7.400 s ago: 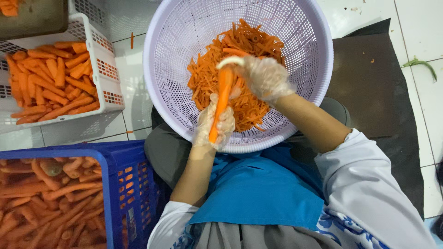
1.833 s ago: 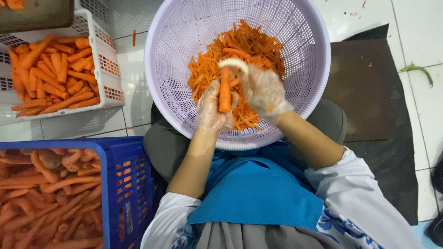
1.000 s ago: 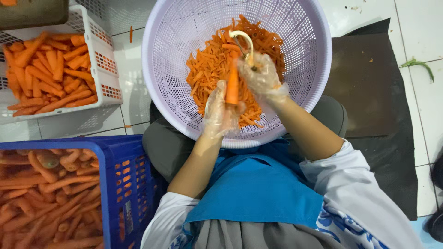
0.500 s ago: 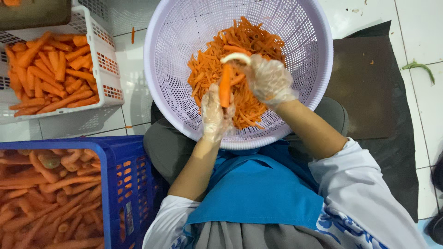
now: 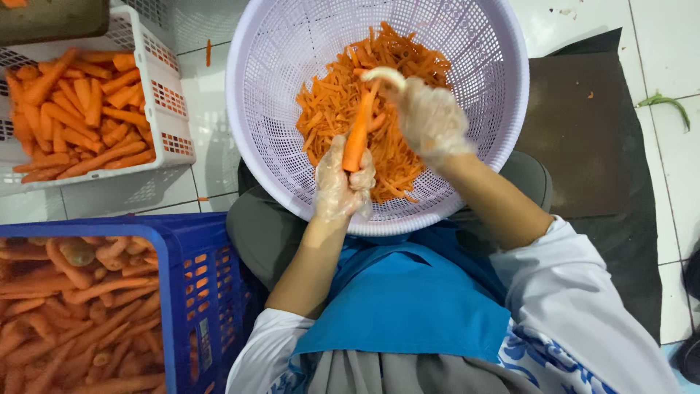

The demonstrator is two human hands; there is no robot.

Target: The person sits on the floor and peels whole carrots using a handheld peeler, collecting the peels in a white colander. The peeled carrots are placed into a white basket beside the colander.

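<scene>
Gripping carrot inside basket rim, left hand; peeler possibly in right hand.

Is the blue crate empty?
No, the blue crate at the lower left is packed with unpeeled carrots, which lie heaped up to its rim.

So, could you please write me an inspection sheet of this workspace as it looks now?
Surface: white tiled floor, dark mat at right.
Job's things: carrot over the lavender basket of orange shreds.
Clutter: green scrap and carrot bit on the tiles.
Hands: gloved; left hand grips the carrot, right hand holds a white peeler.
Cables: nothing seen.
Surroundings: white crate and blue crate, both holding carrots.
</scene>
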